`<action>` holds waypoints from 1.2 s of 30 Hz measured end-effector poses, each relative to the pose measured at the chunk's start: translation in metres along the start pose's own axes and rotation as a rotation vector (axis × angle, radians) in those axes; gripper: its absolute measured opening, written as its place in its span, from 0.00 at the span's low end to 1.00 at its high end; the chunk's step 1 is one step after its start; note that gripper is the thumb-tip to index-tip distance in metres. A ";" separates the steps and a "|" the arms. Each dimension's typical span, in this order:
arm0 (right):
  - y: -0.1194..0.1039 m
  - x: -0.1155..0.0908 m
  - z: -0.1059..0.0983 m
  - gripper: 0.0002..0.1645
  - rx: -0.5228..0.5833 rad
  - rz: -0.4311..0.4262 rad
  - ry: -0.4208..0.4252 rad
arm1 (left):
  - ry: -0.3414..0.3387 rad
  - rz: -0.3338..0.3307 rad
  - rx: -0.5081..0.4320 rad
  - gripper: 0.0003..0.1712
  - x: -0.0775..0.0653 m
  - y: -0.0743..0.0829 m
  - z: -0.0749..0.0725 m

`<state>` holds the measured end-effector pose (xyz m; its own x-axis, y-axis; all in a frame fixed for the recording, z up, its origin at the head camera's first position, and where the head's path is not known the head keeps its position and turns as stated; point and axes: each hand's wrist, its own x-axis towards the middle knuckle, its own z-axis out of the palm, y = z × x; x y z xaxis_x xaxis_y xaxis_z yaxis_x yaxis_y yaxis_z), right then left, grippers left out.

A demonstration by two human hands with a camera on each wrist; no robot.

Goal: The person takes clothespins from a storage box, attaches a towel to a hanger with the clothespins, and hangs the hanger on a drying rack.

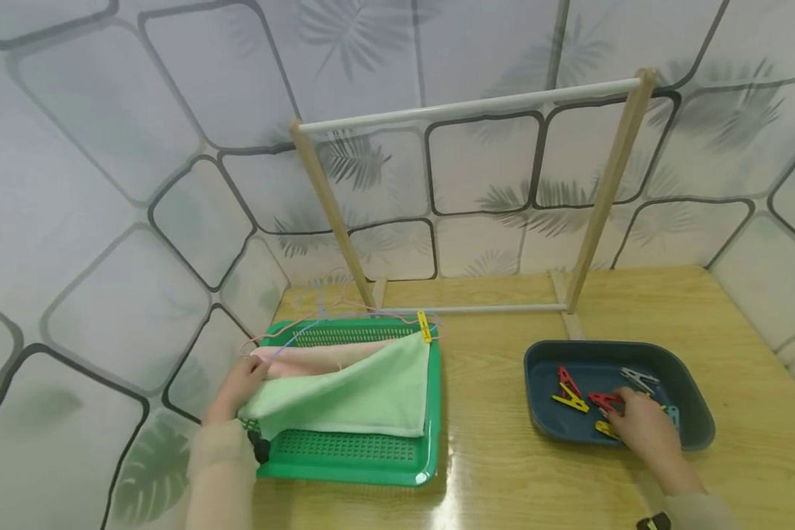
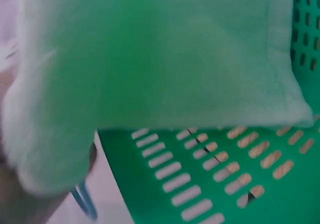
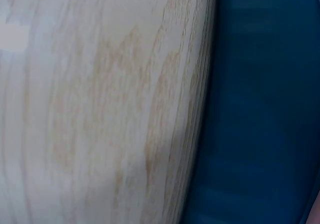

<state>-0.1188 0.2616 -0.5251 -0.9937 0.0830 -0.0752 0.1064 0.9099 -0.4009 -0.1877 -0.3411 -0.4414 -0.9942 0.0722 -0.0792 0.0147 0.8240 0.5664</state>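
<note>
My left hand (image 1: 241, 383) grips the left end of a light green towel (image 1: 364, 397), which hangs across a green plastic basket (image 1: 430, 449). In the left wrist view the towel (image 2: 200, 74) bunches beside the fingers. A yellow clothespin (image 1: 425, 326) pins the towel's far right corner at the blue hanger (image 1: 371, 314). A pink hanger (image 1: 271, 335) lies close by, and a pink towel (image 1: 318, 358) shows behind the green one. My right hand (image 1: 645, 427) reaches into a dark blue tray (image 1: 543, 419), pinching a red clothespin (image 1: 603, 400); its fingertips are partly hidden.
Several other clothespins, including a yellow one (image 1: 572, 398) and a grey one (image 1: 639, 379), lie in the tray. A wooden rack with a white bar (image 1: 470, 110) stands behind, on the wood-grain table (image 1: 483, 412). Patterned curtain walls surround the table.
</note>
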 end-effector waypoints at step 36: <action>0.001 0.000 0.002 0.26 0.124 -0.002 0.122 | 0.475 0.325 -0.141 0.09 0.007 0.064 -0.075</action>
<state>-0.1188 0.2620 -0.5274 -0.9900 0.1368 0.0337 0.1005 0.8535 -0.5113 -0.2014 -0.3296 -0.3441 -0.8801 0.0221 0.4742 0.3447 0.7168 0.6062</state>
